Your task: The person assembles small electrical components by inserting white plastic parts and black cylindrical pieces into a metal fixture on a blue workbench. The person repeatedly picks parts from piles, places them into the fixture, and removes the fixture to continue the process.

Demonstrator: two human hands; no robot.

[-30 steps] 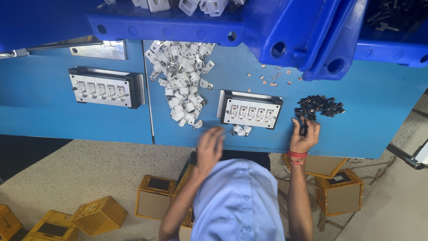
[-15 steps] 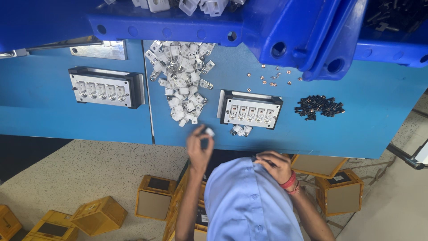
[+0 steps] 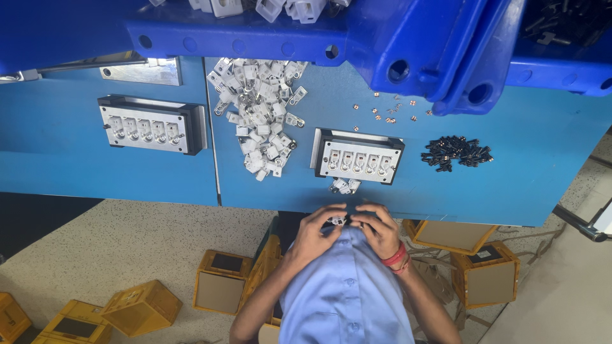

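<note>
Blue workbench point(image 3: 523, 185) fills upper frame; both hands have come off it to bottom centre, left hand point(image 3: 314, 230) and right hand point(image 3: 377, 228) now pinching one small white plastic clip point(image 3: 335, 220) together below the black five-slot jig point(image 3: 358, 157).

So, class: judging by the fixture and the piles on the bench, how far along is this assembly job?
Done: a few white parts lie below the fixture. In hand: left hand and right hand work one white piece together. Left: a big white pile, black clips and copper bits remain.

Bright even daylight, sharp focus, soft shadows.
</note>
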